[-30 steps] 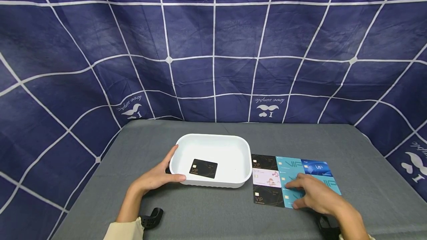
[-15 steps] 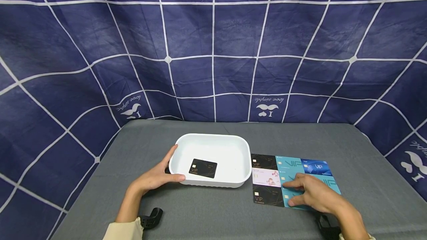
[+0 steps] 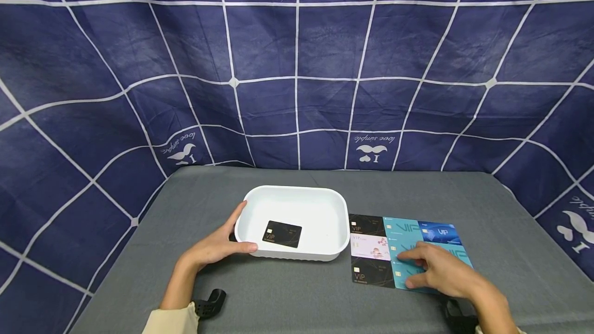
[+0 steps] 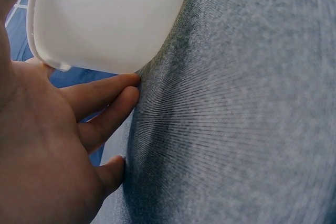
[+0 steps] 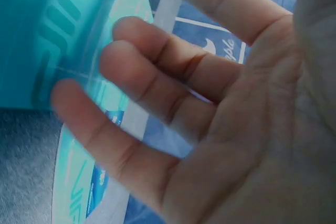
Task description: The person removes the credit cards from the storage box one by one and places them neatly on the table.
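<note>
My left hand (image 3: 218,241) holds a white plastic tray (image 3: 341,244) at its left end, thumb along the front wall and index finger at the left rim. In the left wrist view the other fingers (image 4: 100,95) reach out beside and below the tray. A black VIP card (image 3: 282,234) lies in the tray. To its right, my right hand (image 3: 443,269) rests over a block of VIP cards, index finger and thumb (image 3: 417,281) spread on the lower middle teal card (image 3: 402,270). In the right wrist view the remaining fingers are loosely bent beside the teal surface.
Black cards (image 3: 373,272), a pink flowered card (image 3: 369,247), a blue card (image 3: 441,233) and other teal cards (image 3: 401,227) lie edge to edge beside the tray. Grey cloth (image 3: 301,293) covers the table. A blue checked curtain (image 3: 297,66) hangs behind it.
My right thumb and index finger shifted a little left across the teal cards, then back right. The left hand, tray and cards stay where they were.
</note>
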Tool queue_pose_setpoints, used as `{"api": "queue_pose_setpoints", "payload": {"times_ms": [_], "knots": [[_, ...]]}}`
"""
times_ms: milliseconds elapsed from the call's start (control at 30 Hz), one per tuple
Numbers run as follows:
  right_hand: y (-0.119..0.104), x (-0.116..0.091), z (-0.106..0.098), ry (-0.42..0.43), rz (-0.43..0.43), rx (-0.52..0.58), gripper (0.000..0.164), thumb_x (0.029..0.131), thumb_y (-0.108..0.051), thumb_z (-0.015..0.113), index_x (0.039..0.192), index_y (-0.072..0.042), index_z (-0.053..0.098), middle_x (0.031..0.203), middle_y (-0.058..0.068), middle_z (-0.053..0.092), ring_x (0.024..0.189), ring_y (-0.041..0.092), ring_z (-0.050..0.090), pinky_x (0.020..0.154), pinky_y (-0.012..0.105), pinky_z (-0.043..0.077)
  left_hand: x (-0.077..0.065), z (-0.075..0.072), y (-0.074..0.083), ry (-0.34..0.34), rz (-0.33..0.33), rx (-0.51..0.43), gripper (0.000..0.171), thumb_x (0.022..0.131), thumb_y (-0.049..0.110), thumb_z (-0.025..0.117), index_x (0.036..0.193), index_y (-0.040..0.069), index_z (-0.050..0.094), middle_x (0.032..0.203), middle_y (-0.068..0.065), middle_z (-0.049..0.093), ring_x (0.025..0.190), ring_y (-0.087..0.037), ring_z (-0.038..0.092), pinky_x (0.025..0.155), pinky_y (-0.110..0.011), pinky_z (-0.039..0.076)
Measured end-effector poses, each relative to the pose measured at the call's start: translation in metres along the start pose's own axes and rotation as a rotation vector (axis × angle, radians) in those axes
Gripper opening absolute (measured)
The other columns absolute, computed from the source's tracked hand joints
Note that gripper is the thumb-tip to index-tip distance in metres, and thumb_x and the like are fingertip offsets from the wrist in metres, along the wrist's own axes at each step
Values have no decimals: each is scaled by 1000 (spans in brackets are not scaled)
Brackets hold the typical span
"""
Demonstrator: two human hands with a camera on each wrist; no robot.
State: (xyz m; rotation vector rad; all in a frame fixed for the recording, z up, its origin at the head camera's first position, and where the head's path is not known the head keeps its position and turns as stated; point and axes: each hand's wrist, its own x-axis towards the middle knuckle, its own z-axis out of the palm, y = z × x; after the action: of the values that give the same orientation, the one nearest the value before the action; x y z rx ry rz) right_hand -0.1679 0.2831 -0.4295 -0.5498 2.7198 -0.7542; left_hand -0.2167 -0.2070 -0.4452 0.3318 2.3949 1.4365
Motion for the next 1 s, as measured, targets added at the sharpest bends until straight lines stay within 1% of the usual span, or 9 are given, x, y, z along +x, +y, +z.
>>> {"api": "queue_pose_setpoints", "payload": {"times_ms": [67,200,433,567,633,700,833,1000], "knots": [[0,-2,-1,-4,22,11,55,72,-34,86,119,-7,71,78,0,43,68,9,36,56,27,30,0,0,0,0,2,1,112,81,33,80,160,28,0,163,-16,3,145,-38,8,109,-67,11],[2,-3,-3,-11,25,22,58,72,-34,87,120,-4,70,79,1,43,70,10,37,57,28,31,0,-1,-1,0,12,0,112,81,32,80,160,27,1,163,-15,3,145,-38,7,109,-66,11],[3,-4,-5,-19,57,24,56,74,-34,85,120,-5,70,77,1,44,69,13,37,57,28,29,-1,-1,1,0,15,3,112,81,32,80,160,27,0,164,-15,2,146,-38,5,109,-67,11],[4,-4,-6,-17,34,19,56,76,-36,84,120,-5,70,75,-1,44,68,10,37,57,27,28,-1,-1,1,3,17,6,111,82,32,80,160,27,0,164,-15,2,146,-38,6,109,-67,11],[5,-3,-6,-13,14,14,55,77,-36,83,120,-4,70,75,-1,44,68,10,37,57,27,28,-1,-1,1,5,18,4,111,82,32,80,160,26,1,164,-14,2,146,-38,6,109,-66,11],[6,-3,-7,-11,11,16,55,78,-35,82,120,-3,70,74,-1,43,67,9,37,56,27,28,-1,-1,1,6,17,5,111,81,32,80,160,26,1,164,-14,2,146,-38,7,109,-66,11],[7,-3,-7,-4,9,19,54,79,-36,82,120,-4,70,74,-1,43,67,10,37,56,27,28,-2,0,1,5,15,5,111,81,32,80,160,25,1,164,-15,3,145,-38,8,109,-66,11],[5,-4,-5,20,43,2,55,78,-35,83,121,-5,69,77,0,43,69,11,37,57,28,29,-1,0,1,6,10,7,111,81,33,80,160,26,2,163,-15,5,145,-38,9,109,-66,13]]}}
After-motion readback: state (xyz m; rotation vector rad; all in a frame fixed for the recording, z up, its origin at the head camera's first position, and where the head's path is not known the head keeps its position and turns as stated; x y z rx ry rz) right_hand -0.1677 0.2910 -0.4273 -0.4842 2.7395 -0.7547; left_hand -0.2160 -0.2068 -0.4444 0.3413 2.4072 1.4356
